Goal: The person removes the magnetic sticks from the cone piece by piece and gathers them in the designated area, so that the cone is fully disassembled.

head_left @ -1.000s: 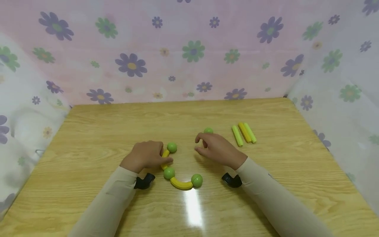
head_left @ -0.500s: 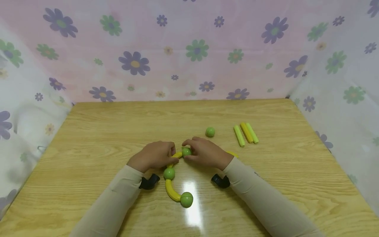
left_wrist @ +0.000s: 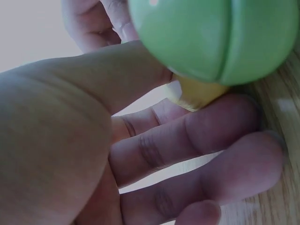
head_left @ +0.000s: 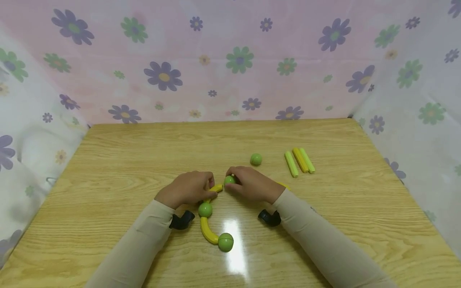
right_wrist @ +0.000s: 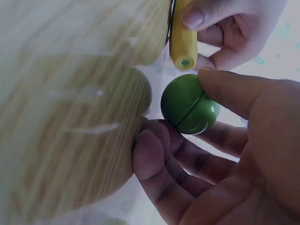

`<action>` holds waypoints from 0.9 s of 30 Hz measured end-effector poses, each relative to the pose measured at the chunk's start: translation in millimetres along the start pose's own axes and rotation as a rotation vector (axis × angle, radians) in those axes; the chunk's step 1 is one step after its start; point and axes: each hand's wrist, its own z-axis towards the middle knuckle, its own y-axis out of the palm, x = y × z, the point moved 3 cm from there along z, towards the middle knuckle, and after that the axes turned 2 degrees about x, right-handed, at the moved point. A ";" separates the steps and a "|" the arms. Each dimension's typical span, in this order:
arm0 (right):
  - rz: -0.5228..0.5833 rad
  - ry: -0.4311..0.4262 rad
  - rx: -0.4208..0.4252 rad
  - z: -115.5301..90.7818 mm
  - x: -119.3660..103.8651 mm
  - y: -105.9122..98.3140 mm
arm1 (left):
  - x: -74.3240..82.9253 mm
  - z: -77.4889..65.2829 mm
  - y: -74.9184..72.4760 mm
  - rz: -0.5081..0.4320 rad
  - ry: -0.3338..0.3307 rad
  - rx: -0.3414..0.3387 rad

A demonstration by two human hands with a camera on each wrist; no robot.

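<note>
My left hand (head_left: 189, 187) pinches a yellow curved rod (head_left: 217, 188), partly hidden by its fingers. A green ball (head_left: 205, 210) sits at the rod's lower end, and a second yellow curved rod (head_left: 208, 230) joins it to another green ball (head_left: 225, 242). In the left wrist view a large green ball (left_wrist: 211, 37) hides part of the held rod. My right hand (head_left: 253, 185) holds a green ball (right_wrist: 190, 104) between thumb and fingers, close to the rod's free end (right_wrist: 183, 58); a small gap shows between them.
Farther back on the wooden table (head_left: 162, 148) lies a loose green ball (head_left: 256, 159). Two pale green sticks and a yellow stick (head_left: 300, 160) lie to its right. Behind my right wrist, a yellow piece (head_left: 284, 185) shows only partly. Flowered cloth (head_left: 216, 60) encloses the back and sides.
My right hand moved left and took hold of the green ball by the upper rod, then shifted it slightly off the rod's end. The chain's lower part swung toward me.
</note>
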 end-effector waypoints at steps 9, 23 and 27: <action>0.009 -0.025 0.049 -4.8 5.5 -17.7 | 3.1 3.5 -1.6 0.009 -0.010 -0.009; -0.020 0.124 0.369 -31.9 51.3 -72.4 | 1.0 6.7 0.7 0.003 0.004 0.000; -0.037 0.171 0.363 -32.5 66.6 -75.6 | -0.1 5.9 0.5 0.011 -0.013 -0.001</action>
